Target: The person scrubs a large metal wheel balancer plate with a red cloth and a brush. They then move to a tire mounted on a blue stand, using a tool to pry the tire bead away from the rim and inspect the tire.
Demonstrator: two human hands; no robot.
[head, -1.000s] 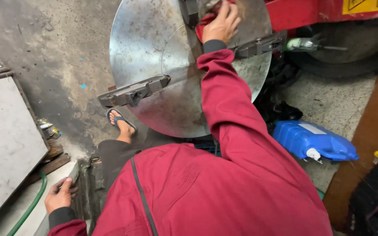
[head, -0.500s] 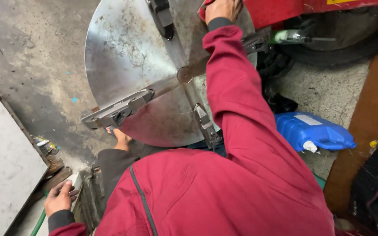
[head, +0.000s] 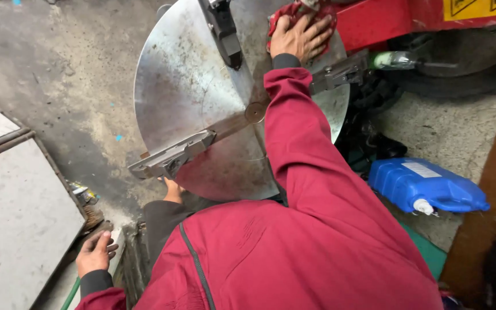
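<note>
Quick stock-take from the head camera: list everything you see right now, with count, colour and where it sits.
round metal turntable plate: one, bare grey steel, centre top, above the concrete floor
clamp jaws on the plate: three showing, dark grey; one at the near left rim, one at the top, one at the right rim
red cloth rag: one, on the plate's top edge, under the right hand
red machine body: one, top right
blue plastic jug with white cap: one, lying on the floor at right
grey metal sheet: one, far left
green hose: one, bottom left
right hand: pressed flat on the rag
left hand: bottom left, beside the sheet's edge
</note>
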